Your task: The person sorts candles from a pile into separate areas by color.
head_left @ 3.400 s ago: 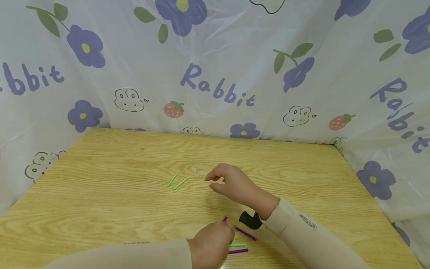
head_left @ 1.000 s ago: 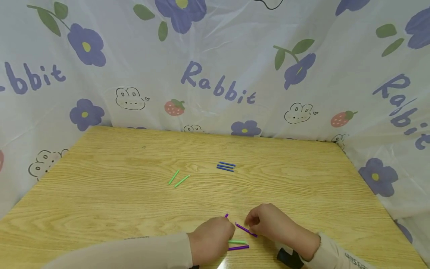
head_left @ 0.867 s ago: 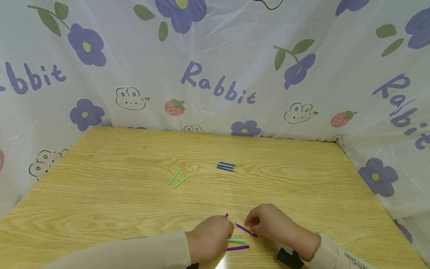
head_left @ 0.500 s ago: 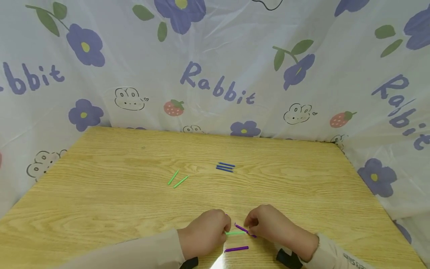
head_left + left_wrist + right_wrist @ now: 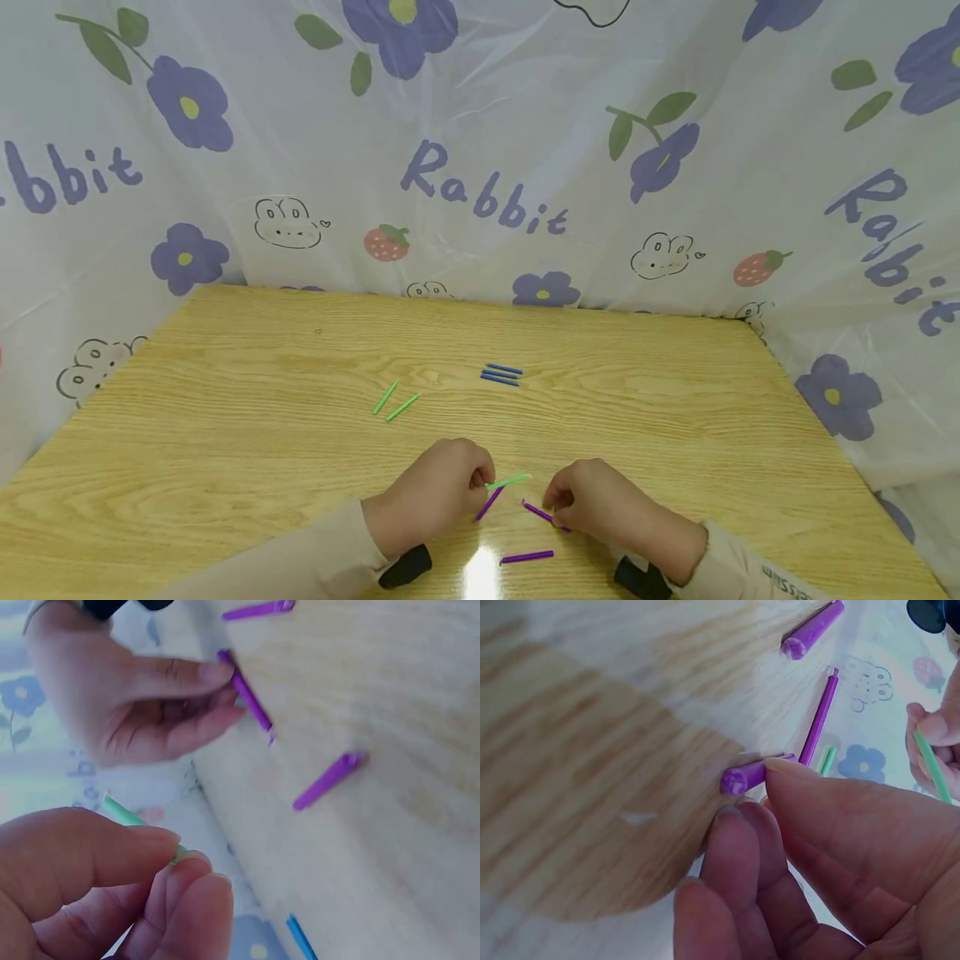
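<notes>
Within narrow left grip, green stick

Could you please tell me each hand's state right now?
Left hand: closed, pinching a slim, waxy-looking light-green stick.
Right hand: closed, pinching a slim, waxy-looking purple stick.

Left grip and right grip, both pinched

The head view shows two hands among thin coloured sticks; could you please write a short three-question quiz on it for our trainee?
1. How many blue sticks lie on the table?
2. True or false: the right hand holds nothing.
3. The left hand pinches which colour: (a) blue, (b) red or (c) green?

Key: 1. Three. 2. False; it pinches a purple stick. 3. (c), a green stick.
</notes>
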`<state>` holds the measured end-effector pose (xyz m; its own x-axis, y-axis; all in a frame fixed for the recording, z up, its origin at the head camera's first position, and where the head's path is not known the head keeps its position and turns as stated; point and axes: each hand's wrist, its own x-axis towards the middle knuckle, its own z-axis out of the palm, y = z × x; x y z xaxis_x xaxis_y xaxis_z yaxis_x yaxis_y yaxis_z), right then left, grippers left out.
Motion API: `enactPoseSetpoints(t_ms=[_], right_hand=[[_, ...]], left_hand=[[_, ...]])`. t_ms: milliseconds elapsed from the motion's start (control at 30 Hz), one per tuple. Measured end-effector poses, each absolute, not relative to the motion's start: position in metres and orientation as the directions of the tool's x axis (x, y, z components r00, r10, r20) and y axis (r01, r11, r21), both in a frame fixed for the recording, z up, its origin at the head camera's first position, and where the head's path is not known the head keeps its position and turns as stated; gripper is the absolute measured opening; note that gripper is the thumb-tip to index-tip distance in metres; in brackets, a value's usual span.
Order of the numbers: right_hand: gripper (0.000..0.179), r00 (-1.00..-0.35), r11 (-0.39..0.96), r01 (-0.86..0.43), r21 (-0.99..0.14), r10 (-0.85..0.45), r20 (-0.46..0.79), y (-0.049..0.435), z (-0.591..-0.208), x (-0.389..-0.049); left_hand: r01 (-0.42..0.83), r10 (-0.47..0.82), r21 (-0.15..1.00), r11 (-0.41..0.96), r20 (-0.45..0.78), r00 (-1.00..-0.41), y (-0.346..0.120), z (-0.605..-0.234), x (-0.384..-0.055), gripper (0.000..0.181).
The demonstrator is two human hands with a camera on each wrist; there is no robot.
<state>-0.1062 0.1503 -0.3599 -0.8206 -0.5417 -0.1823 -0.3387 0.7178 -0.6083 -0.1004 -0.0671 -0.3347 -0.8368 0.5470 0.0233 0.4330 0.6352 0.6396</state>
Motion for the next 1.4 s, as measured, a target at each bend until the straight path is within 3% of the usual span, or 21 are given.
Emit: enactPoseSetpoints(t_ms=[633, 900, 1400], right_hand=[[0.013, -0.82, 0.715, -0.317, -0.623, -0.537, -0.199, 0.149, -0.36, -0.106], [0.015, -0.82, 0.71, -0.318, -0.628, -0.539, -0.194, 0.149, -0.359, -0.106], [0.015, -0.821, 0.705, -0.31, -0.638, -0.536, -0.194, 0.149, -0.361, -0.106]], left_hand=[[0.304, 0.338, 0.702, 0.644, 0.095, -0.936, -0.094, -0.328, -0.118, 0.012], [0.166, 0.217, 0.74, 0.652, 0.027, -0.976, -0.108, -0.325, -0.129, 0.009], [0.067, 0.108, 0.719, 0.691, -0.011, -0.994, -0.153, -0.326, -0.156, 0.014]])
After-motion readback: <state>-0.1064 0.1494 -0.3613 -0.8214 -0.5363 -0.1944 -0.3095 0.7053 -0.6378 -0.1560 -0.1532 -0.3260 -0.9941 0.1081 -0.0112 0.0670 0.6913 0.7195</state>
